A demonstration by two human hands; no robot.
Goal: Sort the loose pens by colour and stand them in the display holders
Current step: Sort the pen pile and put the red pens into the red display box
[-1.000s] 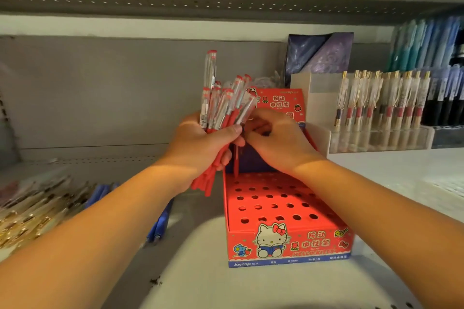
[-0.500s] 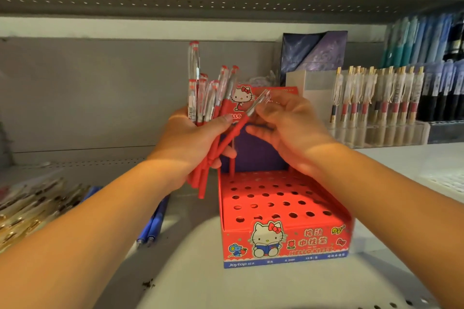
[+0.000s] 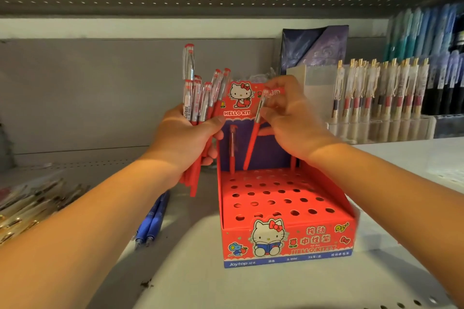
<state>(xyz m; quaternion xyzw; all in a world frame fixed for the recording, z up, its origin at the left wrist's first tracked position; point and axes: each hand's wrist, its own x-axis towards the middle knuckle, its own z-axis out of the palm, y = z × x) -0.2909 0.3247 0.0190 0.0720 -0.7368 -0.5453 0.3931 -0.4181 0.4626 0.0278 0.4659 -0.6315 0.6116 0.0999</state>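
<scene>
Loose pens: two blue pens [image 3: 150, 221] are lying flat on the shelf [image 3: 175, 283], nearest, left of the box. Not the colour being handled.
Gold pens: a pile [image 3: 27, 208] is lying at the far left edge.
Holder: the red display box [image 3: 288, 243] is sitting on the shelf, nearly all its holes showing empty.
Left grip: [image 3: 185, 143] is clenching round the red pen bundle [image 3: 200, 100], caps up, just left of the box.
Right grip: [image 3: 291, 123] is pinching a single red pen [image 3: 251, 144] near its cap, tip pointing down at the back row.
Change: half a second ago this pen was slanting across between both grips, coming out of the bundle. Now it is hanging clear, near upright. Can't tell if the tip is entering a hole yet.
Seated pen: [image 3: 232, 150] is standing in the back row, just beside the incoming one.
Meaning: second red is probably about to seat. Filling is barely starting, bundle still waiting.
Far: a stocked clear holder [image 3: 376, 108] is standing behind right, well apart.
</scene>
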